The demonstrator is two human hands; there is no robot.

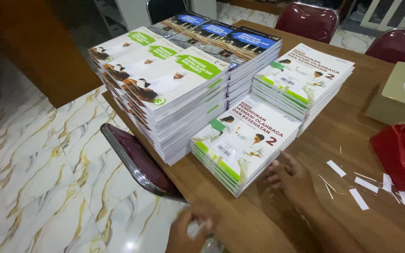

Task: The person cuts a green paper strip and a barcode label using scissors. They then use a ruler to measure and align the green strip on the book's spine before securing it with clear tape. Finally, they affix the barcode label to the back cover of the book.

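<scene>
Where the marbled white-and-gold floor (48, 178) meets the wooden table (352, 140), a dark red chair seat (139, 161) stands tucked at the table's left edge. Left hand (188, 232), blurred, pinches a small white slip (194, 229) near the table's near edge. Behind rise tall green-and-white book stacks (165, 93) and blue-covered stacks (233, 44). Right hand (289, 178), fingers loosely spread, touches the near low stack of white-and-green books (242, 143). Far right: red tape dispenser (399, 157), white paper strips (359, 199), tissue box (399, 93).

Left hand (191, 229) blurred at bottom edge, small white item in it unclear. Red tape dispenser (401, 157) cut off right. Chairs (308, 18) cropped at top.
</scene>
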